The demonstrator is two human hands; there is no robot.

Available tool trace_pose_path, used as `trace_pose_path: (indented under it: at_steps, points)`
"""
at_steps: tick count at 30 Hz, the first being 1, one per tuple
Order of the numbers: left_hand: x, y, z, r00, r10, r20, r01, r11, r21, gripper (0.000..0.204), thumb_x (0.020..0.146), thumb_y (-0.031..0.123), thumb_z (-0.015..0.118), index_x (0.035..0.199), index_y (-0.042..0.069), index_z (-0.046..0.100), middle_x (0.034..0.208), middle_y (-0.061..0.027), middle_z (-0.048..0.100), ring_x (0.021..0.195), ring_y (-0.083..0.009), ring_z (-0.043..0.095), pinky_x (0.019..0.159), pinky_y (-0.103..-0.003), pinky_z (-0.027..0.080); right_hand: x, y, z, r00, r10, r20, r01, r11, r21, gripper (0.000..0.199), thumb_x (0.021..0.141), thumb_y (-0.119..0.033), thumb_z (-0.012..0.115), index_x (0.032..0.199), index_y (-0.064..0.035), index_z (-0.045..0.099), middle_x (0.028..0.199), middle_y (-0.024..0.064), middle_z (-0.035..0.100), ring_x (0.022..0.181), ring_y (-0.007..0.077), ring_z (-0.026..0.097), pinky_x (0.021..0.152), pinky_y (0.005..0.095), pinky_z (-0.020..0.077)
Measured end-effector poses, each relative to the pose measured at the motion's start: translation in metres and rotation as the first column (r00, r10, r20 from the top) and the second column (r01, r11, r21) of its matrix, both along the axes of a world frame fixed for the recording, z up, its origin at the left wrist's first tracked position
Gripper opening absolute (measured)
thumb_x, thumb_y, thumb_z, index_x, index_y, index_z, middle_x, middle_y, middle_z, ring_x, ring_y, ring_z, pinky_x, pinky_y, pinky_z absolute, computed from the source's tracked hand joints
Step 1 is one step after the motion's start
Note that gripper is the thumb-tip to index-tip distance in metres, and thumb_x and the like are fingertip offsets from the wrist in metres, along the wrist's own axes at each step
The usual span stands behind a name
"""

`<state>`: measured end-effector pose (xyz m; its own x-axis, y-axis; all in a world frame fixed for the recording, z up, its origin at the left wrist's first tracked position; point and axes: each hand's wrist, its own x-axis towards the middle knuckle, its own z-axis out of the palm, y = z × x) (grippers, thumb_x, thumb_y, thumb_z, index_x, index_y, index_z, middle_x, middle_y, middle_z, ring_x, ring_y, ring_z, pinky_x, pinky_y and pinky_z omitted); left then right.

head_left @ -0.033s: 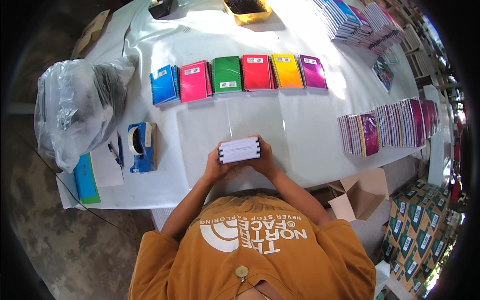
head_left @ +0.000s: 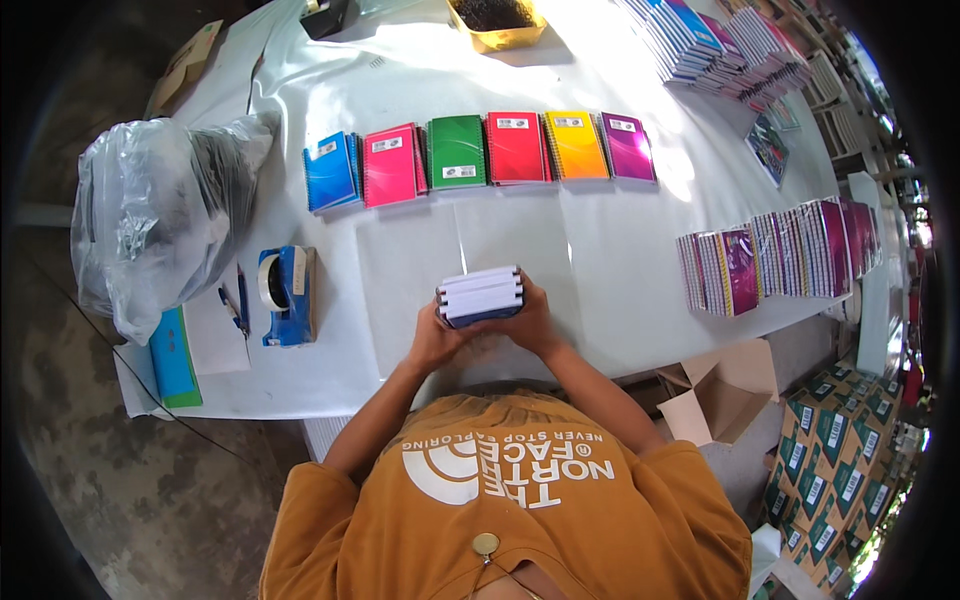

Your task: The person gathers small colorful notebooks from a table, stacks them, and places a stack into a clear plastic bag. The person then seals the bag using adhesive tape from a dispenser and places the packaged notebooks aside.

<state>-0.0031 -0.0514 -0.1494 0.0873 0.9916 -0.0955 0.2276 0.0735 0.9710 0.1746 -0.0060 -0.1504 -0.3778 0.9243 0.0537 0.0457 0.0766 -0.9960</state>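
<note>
We seem to be squaring the stack (head_left: 480, 290), fingers of our left hand (head_left: 431, 336) and right hand (head_left: 533, 324) gripping its sides before the notebook row (head_left: 517, 150); the next move calls for even pressure.

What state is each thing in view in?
White-paged notebook stack: held, page edges showing
Left hand: closed on the stack's left side
Right hand: closed on its right side
Six-colour row of spiral notebooks: closed, covers up
Blue plastic tape dispenser: loaded with a tape roll
Clear plastic bag: bulging, wrinkled
Brown cardboard box: flaps open
Yellow rectangular tray: holding dark contents
</note>
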Motion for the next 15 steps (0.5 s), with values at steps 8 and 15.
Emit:
trace_pose_path:
  at_steps: [8,15]
  points:
    - [-0.026,0.068,0.072,0.874,-0.083,-0.48,-0.025,0.976,-0.215,0.042,0.085,0.026,0.065,0.117,0.001,0.053,0.105,-0.0174,0.062,0.095,-0.0324,0.061,0.083,-0.038,0.048,0.01,0.013,0.047,0.874,-0.18,-0.451,-0.166,0.761,-0.627,0.063,0.077,-0.014,0.072,0.129,-0.0001,0.039,0.115,0.0131,0.054,0.101,0.0208,0.058,0.084,0.0345,0.0524]
    - [-0.106,0.135,0.01,0.316,0.339,-0.886,0.174,0.897,0.406,0.045,0.086,0.014,0.055,0.13,0.009,0.048,0.135,-0.0171,0.046,0.125,-0.0268,0.044,0.102,-0.041,0.036,0.005,0.014,0.021,0.851,-0.31,-0.424,-0.115,0.677,-0.727,0.055,0.079,-0.016,0.071,0.124,-0.0003,0.042,0.109,0.0112,0.056,0.093,0.0188,0.061,0.077,0.0341,0.0562]
